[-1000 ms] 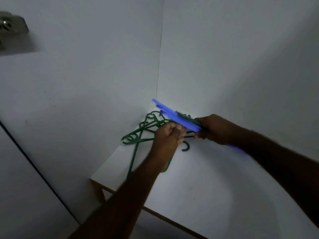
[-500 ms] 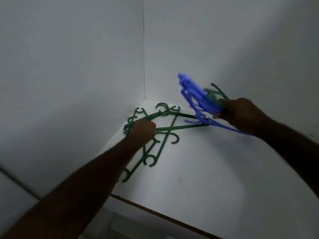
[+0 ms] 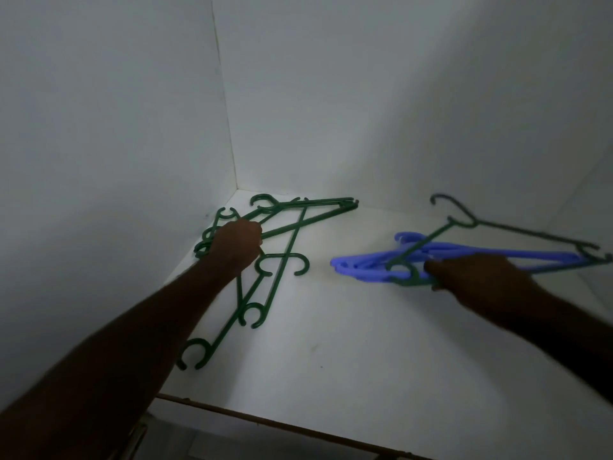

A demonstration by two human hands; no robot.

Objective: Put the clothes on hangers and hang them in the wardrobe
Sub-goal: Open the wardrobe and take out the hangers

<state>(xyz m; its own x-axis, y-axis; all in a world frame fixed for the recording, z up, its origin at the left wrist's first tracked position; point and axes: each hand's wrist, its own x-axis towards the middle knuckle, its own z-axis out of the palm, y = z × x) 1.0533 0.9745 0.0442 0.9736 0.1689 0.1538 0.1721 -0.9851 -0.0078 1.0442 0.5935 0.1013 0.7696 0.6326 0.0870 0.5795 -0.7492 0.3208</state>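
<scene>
Left hand (image 3: 237, 244) grips green hangers (image 3: 292, 240); right hand (image 3: 477, 277) apparently holds blue hangers (image 3: 464, 255).

You are looking into a wardrobe in what looks like a home: a plain white shelf (image 3: 348, 343) boxed in by white walls (image 3: 99, 111) that meet in a back corner, dimly lit, with a thin brown edge along the shelf's front. Plastic clothes hangers give the place away: a heap of green hangers (image 3: 285, 257) lies in the corner, and blue hangers (image 3: 371, 267) sit to the right under another green hanger (image 3: 517, 229).
</scene>
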